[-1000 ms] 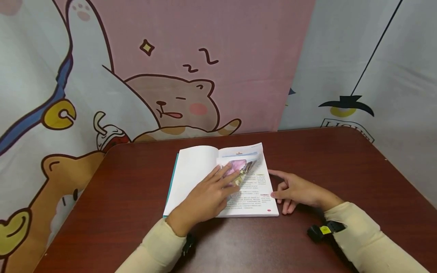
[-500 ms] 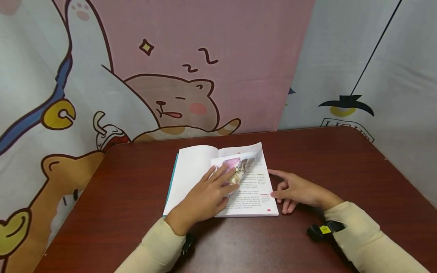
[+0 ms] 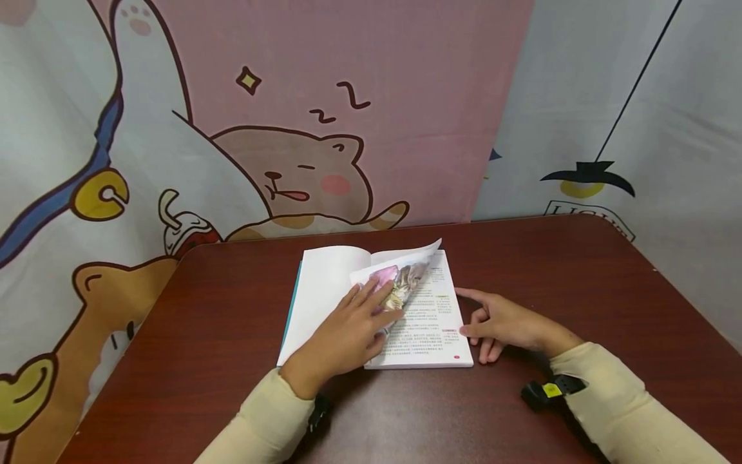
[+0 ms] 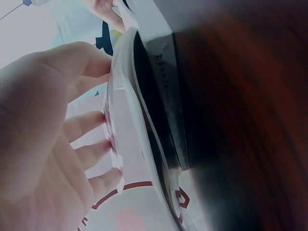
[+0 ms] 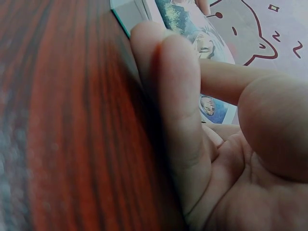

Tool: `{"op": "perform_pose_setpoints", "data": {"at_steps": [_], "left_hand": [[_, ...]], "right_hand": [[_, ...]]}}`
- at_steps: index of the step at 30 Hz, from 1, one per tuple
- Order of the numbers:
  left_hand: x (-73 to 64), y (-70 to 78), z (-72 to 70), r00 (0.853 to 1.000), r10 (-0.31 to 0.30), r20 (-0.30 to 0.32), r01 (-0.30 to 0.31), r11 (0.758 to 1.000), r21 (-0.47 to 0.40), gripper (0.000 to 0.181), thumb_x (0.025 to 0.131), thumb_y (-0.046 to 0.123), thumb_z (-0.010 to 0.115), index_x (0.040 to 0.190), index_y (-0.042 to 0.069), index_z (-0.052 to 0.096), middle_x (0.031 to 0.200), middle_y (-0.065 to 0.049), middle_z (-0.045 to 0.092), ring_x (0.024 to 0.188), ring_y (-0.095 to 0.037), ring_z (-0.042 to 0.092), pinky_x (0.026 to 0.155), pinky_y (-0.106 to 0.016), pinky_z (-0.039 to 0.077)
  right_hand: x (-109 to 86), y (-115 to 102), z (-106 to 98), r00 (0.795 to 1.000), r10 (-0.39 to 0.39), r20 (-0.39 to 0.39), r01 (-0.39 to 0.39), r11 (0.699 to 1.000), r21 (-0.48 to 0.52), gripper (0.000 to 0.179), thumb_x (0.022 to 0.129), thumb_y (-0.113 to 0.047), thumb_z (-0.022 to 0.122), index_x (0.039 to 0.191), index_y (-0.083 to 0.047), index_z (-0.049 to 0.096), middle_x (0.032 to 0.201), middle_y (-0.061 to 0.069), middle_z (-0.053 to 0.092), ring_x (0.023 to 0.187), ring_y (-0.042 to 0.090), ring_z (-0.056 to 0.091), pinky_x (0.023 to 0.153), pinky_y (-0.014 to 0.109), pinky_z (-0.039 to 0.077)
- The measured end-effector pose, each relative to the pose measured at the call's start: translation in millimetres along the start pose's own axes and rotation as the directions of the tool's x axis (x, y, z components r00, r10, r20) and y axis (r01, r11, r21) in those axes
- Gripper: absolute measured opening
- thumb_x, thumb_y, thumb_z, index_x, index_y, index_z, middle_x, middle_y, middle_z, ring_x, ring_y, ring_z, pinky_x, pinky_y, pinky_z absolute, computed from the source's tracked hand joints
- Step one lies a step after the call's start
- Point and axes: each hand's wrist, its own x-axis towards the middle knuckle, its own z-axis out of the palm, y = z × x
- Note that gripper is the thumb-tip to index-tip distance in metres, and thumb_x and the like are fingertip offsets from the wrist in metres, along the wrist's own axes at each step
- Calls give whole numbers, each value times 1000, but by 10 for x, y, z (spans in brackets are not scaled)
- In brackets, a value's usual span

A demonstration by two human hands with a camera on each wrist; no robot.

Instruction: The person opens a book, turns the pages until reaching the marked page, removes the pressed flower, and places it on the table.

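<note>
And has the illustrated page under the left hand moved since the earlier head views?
Yes, leftward: in the head view, the illustrated page now has its upper left corner further over the blank page.

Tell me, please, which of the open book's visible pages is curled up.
The page with the coloured picture, touched by the left hand: it rises off the book, while the plain white left page and the text page on the right lie flatter.

Two hands [image 3: 353,328] [image 3: 510,325], one book [image 3: 321,296], one table [image 3: 191,341]
</note>
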Motion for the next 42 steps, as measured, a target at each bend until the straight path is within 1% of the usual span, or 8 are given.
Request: {"op": "perform_pose_setpoints", "data": {"at_steps": [7, 12, 17, 25, 30, 32, 37, 42], "left_hand": [[-7, -10, -5, 1000, -25, 9, 25, 999, -26, 48, 89, 19, 64, 137, 23, 62, 161, -17, 34, 151, -40, 27, 117, -57, 32], [-7, -11, -15, 999, -35, 10, 35, 999, -36, 49, 88, 18, 63, 137, 24, 62, 162, -15, 34, 151, -39, 26, 116, -61, 30], [-3, -15, -6, 1000, -15, 1, 15, 1000, -13, 49, 88, 18, 63, 137, 21, 62, 161, -10, 37, 151, -36, 28, 117, -60, 29], [1, -8, -18, 1000, 17, 21, -17, 1000, -9, 51, 90, 15, 64, 141, 13, 58, 161, -7, 38, 152, -29, 28, 120, -55, 28], [0, -16, -9, 1000, 30, 7, -30, 999, 19, 48, 90, 16, 64, 138, 17, 61, 159, -6, 41, 152, -30, 29, 118, -56, 30], [1, -16, -7, 1000, 30, 6, -30, 999, 23, 46, 90, 16, 65, 136, 18, 63, 159, -6, 41, 152, -30, 29, 119, -57, 29], [1, -4, -10, 999, 23, 29, -24, 999, 29, 46, 90, 15, 63, 136, 16, 63, 159, -6, 41, 153, -28, 28, 121, -57, 24], [-2, 0, -8, 999, 13, 47, -15, 999, 39, 48, 88, 14, 62, 136, 15, 63, 159, -7, 41, 153, -28, 26, 122, -53, 24]], "right_hand": [[9, 7, -4, 1000, 1, -3, -1, 1000, -6, 92, 94, -19, 70, 161, -11, 7, 80, 16, 62, 57, 28, 71, 54, 45, 59], [5, 6, -2, 1000, 1, 0, -1, 1000, -3, 92, 94, -19, 70, 160, -10, 7, 80, 15, 62, 57, 27, 71, 54, 44, 59], [1, 0, 0, 1000, 1, 3, -1, 1000, -1, 92, 94, -18, 69, 160, -9, 7, 80, 15, 62, 57, 26, 71, 53, 44, 59], [1, 2, -2, 1000, 1, 5, -1, 1000, 5, 93, 94, -18, 70, 161, -9, 6, 80, 16, 62, 57, 26, 70, 53, 42, 59], [13, 14, -4, 1000, -5, 3, 5, 1000, 6, 92, 94, -18, 70, 160, -9, 6, 79, 15, 62, 57, 27, 71, 53, 43, 59], [17, 15, -3, 1000, -6, 3, 6, 1000, 9, 92, 94, -18, 70, 160, -9, 6, 79, 15, 62, 57, 27, 71, 53, 43, 59], [17, 22, 2, 1000, 11, -1, -11, 1000, 7, 93, 94, -19, 70, 160, -10, 6, 79, 15, 62, 57, 26, 71, 53, 43, 59], [11, 20, 9, 1000, 14, -8, -14, 1000, 5, 93, 94, -19, 71, 161, -11, 7, 79, 15, 62, 56, 26, 70, 53, 43, 59]]}}
